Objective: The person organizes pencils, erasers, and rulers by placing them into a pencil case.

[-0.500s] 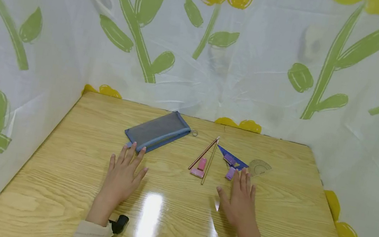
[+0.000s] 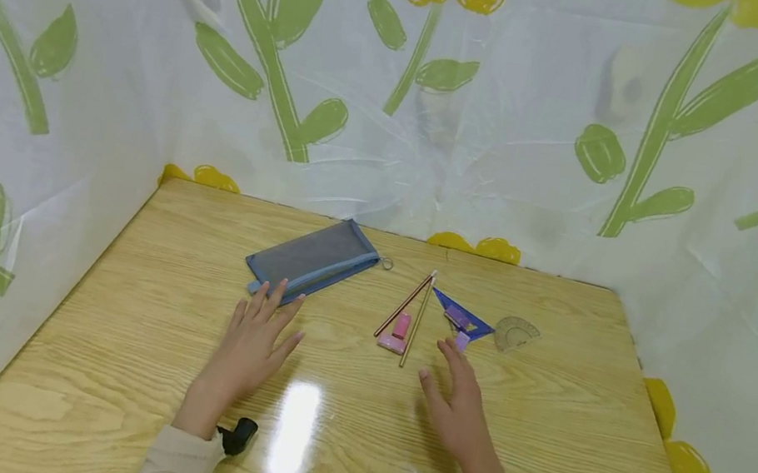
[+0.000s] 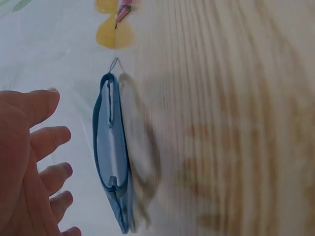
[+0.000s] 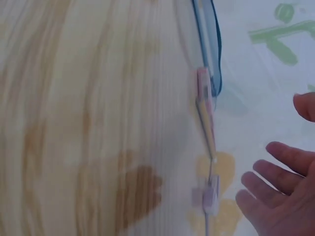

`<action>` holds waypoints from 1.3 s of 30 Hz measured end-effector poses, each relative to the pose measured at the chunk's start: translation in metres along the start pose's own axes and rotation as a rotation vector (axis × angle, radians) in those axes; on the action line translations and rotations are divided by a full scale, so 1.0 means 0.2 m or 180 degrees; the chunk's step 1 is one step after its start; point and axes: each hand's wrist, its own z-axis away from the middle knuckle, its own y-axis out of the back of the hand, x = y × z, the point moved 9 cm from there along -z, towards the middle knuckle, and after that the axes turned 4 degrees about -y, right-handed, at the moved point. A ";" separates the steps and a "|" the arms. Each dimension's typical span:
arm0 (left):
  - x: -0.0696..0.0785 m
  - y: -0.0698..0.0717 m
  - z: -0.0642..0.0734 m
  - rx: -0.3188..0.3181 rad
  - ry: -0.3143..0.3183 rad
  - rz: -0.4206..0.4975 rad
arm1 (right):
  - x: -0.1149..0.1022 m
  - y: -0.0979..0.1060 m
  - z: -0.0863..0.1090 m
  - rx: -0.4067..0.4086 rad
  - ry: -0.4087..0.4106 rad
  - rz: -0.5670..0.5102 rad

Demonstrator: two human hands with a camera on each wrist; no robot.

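Observation:
My left hand (image 2: 248, 353) is held over the wood-grain table with fingers spread, its fingertips overlapping the near edge of a blue zip pencil pouch (image 2: 314, 259). The left wrist view shows those fingers apart from the pouch (image 3: 110, 142). To the right, my right hand (image 2: 463, 408) hovers with relaxed fingers and nothing in its grasp. Just beyond its fingertips lies a purple eraser (image 2: 462, 340), with another purple eraser (image 2: 456, 317) on a blue set square (image 2: 477, 327). The right wrist view shows the right hand (image 4: 285, 187) raised off the tabletop.
Between pouch and set square lie a reddish pencil (image 2: 405, 304), a gold pencil (image 2: 418, 320) and two pink erasers (image 2: 392, 344). A clear protractor (image 2: 516, 334) lies right of the set square. Flower-printed sheeting (image 2: 513, 167) stands around the table (image 2: 582, 424).
My right hand has shifted left and turned, drawing its fingertips back from the set square. The left hand has moved slightly right. The pouch and stationery stay where they were.

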 end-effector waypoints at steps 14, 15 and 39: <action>-0.02 -0.02 -0.21 -0.0355 -0.0300 -0.0187 | 0.00 -0.06 -0.10 -0.0112 -0.0542 -0.1466; -0.02 -0.02 -0.22 -0.0382 -0.0305 -0.0170 | 0.01 -0.07 -0.11 -0.0128 -0.0601 -0.1579; -0.16 -0.14 -0.44 -0.0796 -0.0286 0.0008 | 0.08 -0.14 -0.47 -0.0455 -0.1349 -0.2688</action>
